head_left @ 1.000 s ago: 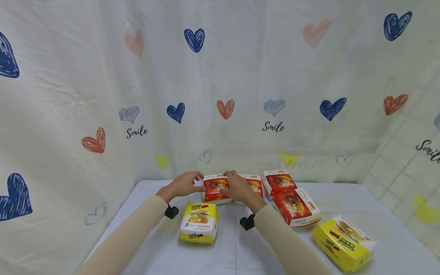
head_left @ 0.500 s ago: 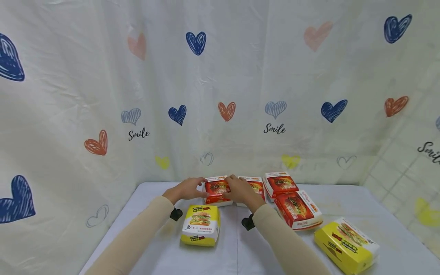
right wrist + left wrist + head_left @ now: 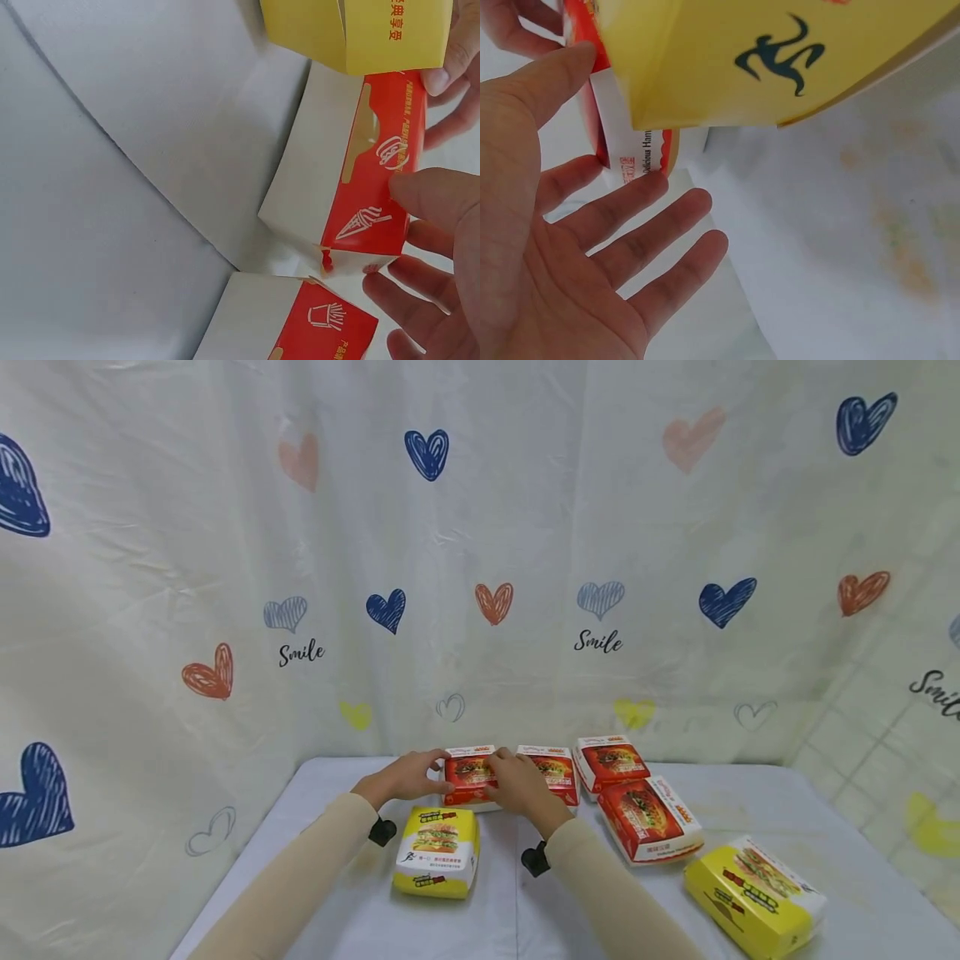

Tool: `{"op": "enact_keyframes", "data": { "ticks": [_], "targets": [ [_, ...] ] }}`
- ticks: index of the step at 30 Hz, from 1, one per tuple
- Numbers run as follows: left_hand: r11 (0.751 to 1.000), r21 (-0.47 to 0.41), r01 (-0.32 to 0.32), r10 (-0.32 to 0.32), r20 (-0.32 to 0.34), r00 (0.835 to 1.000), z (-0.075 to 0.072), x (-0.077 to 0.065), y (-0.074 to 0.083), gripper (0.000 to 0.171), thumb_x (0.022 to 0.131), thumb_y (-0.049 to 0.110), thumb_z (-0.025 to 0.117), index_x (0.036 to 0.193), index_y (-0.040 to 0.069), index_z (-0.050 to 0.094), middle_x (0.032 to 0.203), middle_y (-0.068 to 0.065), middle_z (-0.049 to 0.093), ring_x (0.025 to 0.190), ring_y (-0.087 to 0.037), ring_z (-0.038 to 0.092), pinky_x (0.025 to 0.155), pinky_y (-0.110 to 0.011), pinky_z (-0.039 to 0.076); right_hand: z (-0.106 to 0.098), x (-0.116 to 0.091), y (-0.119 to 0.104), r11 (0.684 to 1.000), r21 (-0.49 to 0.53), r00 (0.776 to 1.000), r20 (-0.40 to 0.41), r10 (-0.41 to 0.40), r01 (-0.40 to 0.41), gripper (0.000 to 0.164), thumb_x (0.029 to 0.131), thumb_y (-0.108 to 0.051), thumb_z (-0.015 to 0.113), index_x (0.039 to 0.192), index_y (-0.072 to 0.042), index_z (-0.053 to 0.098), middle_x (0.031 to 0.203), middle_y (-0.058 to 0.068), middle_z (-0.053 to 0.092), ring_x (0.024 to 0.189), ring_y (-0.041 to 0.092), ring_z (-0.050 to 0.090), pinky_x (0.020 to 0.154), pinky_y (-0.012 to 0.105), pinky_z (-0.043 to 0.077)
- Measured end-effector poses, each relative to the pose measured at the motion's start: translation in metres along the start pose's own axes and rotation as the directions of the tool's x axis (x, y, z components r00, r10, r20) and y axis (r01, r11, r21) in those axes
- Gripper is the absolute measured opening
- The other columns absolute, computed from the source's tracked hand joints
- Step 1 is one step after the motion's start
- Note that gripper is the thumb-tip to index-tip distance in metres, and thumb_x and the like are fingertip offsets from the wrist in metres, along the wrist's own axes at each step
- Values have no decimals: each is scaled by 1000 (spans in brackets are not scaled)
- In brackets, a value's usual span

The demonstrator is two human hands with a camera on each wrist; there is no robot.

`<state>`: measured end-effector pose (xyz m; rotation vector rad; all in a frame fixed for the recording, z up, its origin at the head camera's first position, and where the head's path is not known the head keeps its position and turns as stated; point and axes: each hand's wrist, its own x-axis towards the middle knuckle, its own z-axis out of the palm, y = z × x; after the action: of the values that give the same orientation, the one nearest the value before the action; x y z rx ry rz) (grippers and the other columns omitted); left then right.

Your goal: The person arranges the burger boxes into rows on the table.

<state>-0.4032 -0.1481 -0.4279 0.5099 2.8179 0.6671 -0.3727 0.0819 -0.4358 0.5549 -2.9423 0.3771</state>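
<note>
A red and white burger box (image 3: 469, 779) lies flat at the back of the table, between both hands. My left hand (image 3: 407, 776) holds its left end, the thumb at the front corner and the index finger toward the back; in the left wrist view the other fingers spread beside the box's white side (image 3: 626, 112). At the right end my right hand (image 3: 521, 783) grips it. In the right wrist view that thumb lies on the red front (image 3: 364, 199), with fingers round the corner. Nearer to me, a yellow burger box (image 3: 435, 853) partly blocks the left wrist view.
A second red box (image 3: 553, 770) lies just right of the held one, a small gap between them. Two more red boxes (image 3: 651, 818) sit farther right, touching or nearly so. Another yellow box (image 3: 756, 896) lies at the front right. A heart-printed curtain (image 3: 480, 527) hangs behind the table.
Over the last half second, the held red box has slid slightly left with my right hand, widening the gap to the second red box. The other boxes stay put.
</note>
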Motion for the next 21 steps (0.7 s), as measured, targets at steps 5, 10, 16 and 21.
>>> {"op": "enact_keyframes", "data": {
  "ticks": [5,10,16,21],
  "targets": [
    [1000,9,-3,3,8,1000,-4,-3,0,65,93,44,74,149,22,50,139,-9,63,128,-29,58,106,-55,49,0,-1,-2,1000,-7,999,-29,-21,21,47,91,-33,77,132,-14,65,138,9,62,126,33,60,115,51,42],
    [1000,17,12,-12,10,1000,-8,-6,2,64,94,41,72,150,22,48,141,-9,62,129,-29,57,107,-54,49,0,-1,-3,1000,13,999,-43,-14,14,47,91,-34,77,132,-15,66,136,8,63,121,33,62,110,51,46],
    [1000,17,22,-23,25,999,-8,-10,4,62,95,39,73,150,22,49,140,-11,62,130,-33,56,106,-55,50,0,-2,-4,999,33,1000,-21,-10,10,48,91,-34,77,133,-14,65,132,8,64,113,30,65,103,50,52],
    [1000,19,15,-16,35,999,-9,-11,2,61,97,37,70,150,20,47,139,-11,63,131,-33,56,107,-55,49,-4,-1,-7,998,65,1000,2,7,-7,47,90,-33,79,130,-14,66,129,8,64,108,28,64,101,50,53]
  ]
}}
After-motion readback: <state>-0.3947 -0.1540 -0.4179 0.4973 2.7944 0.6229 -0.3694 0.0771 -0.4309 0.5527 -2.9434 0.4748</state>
